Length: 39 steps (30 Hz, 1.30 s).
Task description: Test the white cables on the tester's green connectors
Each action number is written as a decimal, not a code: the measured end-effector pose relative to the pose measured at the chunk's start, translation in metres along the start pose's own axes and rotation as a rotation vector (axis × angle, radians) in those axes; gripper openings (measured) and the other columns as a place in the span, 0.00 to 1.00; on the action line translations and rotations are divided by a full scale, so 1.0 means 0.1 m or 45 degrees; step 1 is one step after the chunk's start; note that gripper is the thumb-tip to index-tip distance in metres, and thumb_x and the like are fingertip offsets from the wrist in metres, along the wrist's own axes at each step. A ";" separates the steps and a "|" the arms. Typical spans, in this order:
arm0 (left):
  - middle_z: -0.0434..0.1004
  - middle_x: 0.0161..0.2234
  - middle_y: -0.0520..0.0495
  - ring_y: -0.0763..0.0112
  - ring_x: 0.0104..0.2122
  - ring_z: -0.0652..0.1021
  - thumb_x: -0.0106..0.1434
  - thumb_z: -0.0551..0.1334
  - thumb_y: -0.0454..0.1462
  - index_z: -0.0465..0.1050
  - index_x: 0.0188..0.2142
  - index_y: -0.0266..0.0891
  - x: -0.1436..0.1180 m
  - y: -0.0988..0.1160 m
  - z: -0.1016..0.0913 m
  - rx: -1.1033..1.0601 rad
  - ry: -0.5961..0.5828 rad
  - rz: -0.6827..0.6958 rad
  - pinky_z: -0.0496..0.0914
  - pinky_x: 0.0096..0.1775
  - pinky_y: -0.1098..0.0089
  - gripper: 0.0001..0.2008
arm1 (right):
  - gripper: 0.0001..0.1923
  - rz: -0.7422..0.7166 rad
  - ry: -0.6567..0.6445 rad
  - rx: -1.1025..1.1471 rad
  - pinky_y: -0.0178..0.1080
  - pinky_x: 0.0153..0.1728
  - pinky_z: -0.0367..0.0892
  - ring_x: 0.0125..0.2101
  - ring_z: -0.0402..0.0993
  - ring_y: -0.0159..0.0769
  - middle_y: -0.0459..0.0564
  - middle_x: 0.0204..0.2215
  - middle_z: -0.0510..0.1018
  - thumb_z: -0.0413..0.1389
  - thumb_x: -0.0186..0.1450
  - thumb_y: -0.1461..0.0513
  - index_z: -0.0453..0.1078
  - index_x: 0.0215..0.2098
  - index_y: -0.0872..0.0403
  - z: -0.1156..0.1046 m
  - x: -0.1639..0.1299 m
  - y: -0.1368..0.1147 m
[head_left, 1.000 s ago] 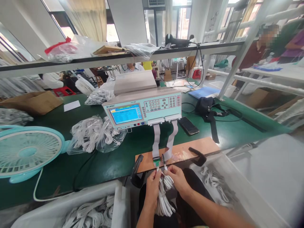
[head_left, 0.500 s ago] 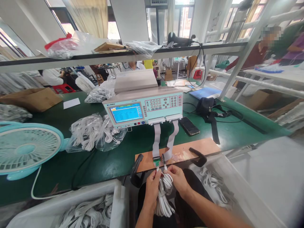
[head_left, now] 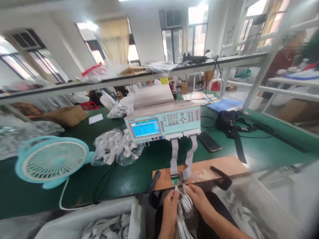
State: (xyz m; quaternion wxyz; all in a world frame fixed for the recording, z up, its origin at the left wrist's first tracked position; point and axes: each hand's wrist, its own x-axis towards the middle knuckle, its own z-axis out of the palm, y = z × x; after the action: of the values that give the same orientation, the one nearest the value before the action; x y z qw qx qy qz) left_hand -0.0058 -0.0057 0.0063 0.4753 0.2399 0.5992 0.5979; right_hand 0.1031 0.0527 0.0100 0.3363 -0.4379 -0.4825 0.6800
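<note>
- The left hand (head_left: 171, 203) is at the near edge of the worktop (head_left: 124, 176), fingers pinched on one end of a bundle of white cables (head_left: 183, 212), holding that end up to the small green connector (head_left: 175, 179).
- The right hand (head_left: 196, 198) is just right of it, fingers closed on another end of the same cables, close to the second connector beside the green one.
- The cables hang down in loops between the two hands, over the person's lap, near the middle bottom of the scene.
- The connectors sit at the near edge of a brown board (head_left: 204, 171) on the worktop, with two black clamps, one at the left (head_left: 153, 189) and one at the right (head_left: 221, 177).
- Two grey ribbon leads (head_left: 174, 156) run from the connectors up to a pale green tester (head_left: 164, 124) with a lit blue screen, farther back.
- Left of the tester lie clear bags of white cables (head_left: 116, 151), and farther left a light blue fan (head_left: 52, 161).
- Right of the tester are a dark phone (head_left: 209, 141) and a black bag (head_left: 228, 120).
- A white bin (head_left: 94, 220) with more cables is at the near left, below the worktop edge.
- Another person (head_left: 286, 58) is at the far right, behind a white frame.
</note>
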 end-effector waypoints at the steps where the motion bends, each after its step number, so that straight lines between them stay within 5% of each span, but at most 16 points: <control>1: 0.69 0.19 0.51 0.71 0.24 0.68 0.47 0.64 0.55 0.72 0.21 0.35 0.02 -0.02 -0.02 0.015 -0.003 0.022 0.62 0.29 0.74 0.23 | 0.26 -0.013 -0.029 -0.015 0.33 0.20 0.49 0.17 0.52 0.28 0.40 0.13 0.59 0.57 0.48 0.41 0.61 0.17 0.55 -0.02 0.02 0.01; 8: 0.67 0.19 0.49 0.71 0.22 0.66 0.49 0.61 0.57 0.70 0.20 0.35 0.17 -0.14 -0.08 0.005 -0.034 0.092 0.60 0.28 0.72 0.25 | 0.28 -0.021 -0.113 0.038 0.34 0.20 0.48 0.17 0.52 0.29 0.42 0.14 0.61 0.58 0.44 0.38 0.63 0.18 0.55 -0.03 0.14 0.12; 20: 0.66 0.16 0.51 0.72 0.20 0.65 0.45 0.64 0.57 0.71 0.19 0.35 0.24 -0.09 -0.03 -0.028 -0.060 0.040 0.59 0.26 0.72 0.25 | 0.29 -0.129 -0.029 -0.020 0.34 0.20 0.50 0.17 0.53 0.30 0.43 0.14 0.61 0.56 0.45 0.37 0.64 0.17 0.55 -0.01 0.19 0.21; 31: 0.70 0.21 0.52 0.73 0.24 0.69 0.51 0.65 0.48 0.72 0.24 0.34 -0.17 -0.05 0.12 -0.111 -0.047 -0.116 0.63 0.29 0.75 0.17 | 0.22 -0.128 0.049 -0.121 0.32 0.21 0.53 0.19 0.54 0.28 0.40 0.15 0.60 0.55 0.53 0.46 0.58 0.18 0.54 0.02 -0.06 0.19; 36: 0.69 0.19 0.53 0.78 0.16 0.66 0.51 0.64 0.51 0.72 0.25 0.34 -0.30 -0.14 0.11 -0.160 -0.226 -0.387 0.61 0.19 0.75 0.20 | 0.17 0.146 -0.173 -0.186 0.32 0.19 0.51 0.16 0.52 0.28 0.39 0.14 0.59 0.51 0.55 0.49 0.60 0.20 0.53 -0.55 -0.29 0.07; 39: 0.66 0.15 0.54 0.78 0.11 0.63 0.51 0.61 0.55 0.69 0.24 0.35 -0.30 -0.16 0.11 -0.349 -0.198 -0.528 0.59 0.14 0.75 0.23 | 0.14 0.137 -0.135 -0.834 0.32 0.20 0.53 0.17 0.57 0.30 0.41 0.14 0.61 0.53 0.56 0.56 0.61 0.17 0.54 -1.15 -0.32 -0.10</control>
State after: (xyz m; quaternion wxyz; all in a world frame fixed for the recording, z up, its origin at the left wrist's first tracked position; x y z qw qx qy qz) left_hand 0.0212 -0.0282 0.0015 0.6604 0.0906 0.5106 0.5431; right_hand 0.2215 0.0695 0.0110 0.1156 -0.5115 -0.6683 0.5275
